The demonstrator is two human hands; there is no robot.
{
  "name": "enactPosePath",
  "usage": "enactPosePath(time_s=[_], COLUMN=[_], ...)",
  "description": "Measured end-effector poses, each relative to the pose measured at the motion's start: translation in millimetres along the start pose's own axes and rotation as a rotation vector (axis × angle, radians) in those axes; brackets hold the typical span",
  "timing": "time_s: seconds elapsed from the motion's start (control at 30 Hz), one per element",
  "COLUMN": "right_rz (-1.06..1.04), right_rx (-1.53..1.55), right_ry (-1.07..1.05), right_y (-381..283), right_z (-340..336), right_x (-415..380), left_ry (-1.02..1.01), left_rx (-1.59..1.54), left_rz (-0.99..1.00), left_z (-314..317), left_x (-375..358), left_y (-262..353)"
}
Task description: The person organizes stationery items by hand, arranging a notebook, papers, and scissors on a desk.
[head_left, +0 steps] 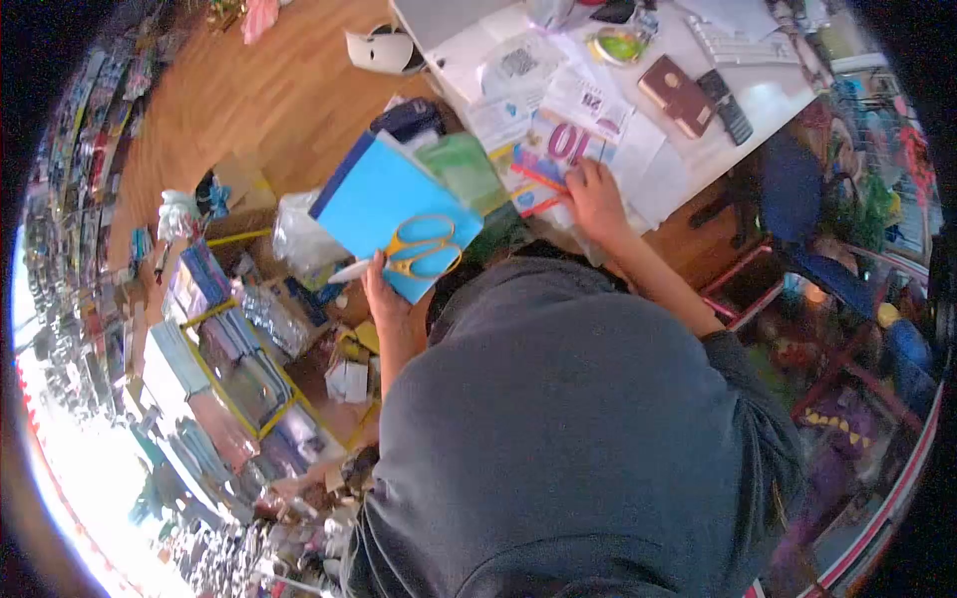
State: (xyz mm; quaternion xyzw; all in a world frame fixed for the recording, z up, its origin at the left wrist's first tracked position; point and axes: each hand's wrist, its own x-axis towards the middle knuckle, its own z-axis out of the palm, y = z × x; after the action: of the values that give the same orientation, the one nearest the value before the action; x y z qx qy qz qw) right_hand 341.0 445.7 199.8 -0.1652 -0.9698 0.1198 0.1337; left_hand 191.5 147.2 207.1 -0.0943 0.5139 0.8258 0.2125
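Papered worktop (pixel 783 97) under right grip (pixel 595 202), can't tell if closed. Left grip (pixel 389 302), the nearer, clamped on blue folder (pixel 374 194) + yellow scissors (pixel 395 246): axis crosswise, handles to its right.

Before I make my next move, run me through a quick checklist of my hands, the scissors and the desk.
1. Left hand has the yellow-handled scissors and the blue sheet together: ok.
2. Scissor blades fully closed: cannot tell; that end is too blurred.
3. Right hand away from the papers: not ok; it is over them at the near side of the desk.
4. Bare desk surface right beside the right hand: not ok; papers surround it there.
5. Brown case apart from both hands: ok.
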Motion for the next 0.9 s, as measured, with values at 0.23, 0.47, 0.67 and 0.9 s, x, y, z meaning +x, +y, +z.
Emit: enactPosePath(time_s=[0.23,0.47,0.67,0.9], right_rz=[-0.053,-0.222,-0.217,0.089], right_rx=[-0.1,-0.258,-0.233,0.058], right_ry=[-0.079,0.02,0.045,0.41], right_y=[5,2,6,41], right_z=[-2,4,-6,-64], right_x=[-1,-3,3,44], left_ry=[-0.061,-0.137,-0.143,-0.227], left_rx=[-0.138,-0.082,-0.154,-0.089], left_rz=[-0.184,-0.149,-0.19,-0.308], left_z=[-2,-13,-3,5], left_x=[-4,8,-2,-7], left_y=[-3,-17,-8,-4])
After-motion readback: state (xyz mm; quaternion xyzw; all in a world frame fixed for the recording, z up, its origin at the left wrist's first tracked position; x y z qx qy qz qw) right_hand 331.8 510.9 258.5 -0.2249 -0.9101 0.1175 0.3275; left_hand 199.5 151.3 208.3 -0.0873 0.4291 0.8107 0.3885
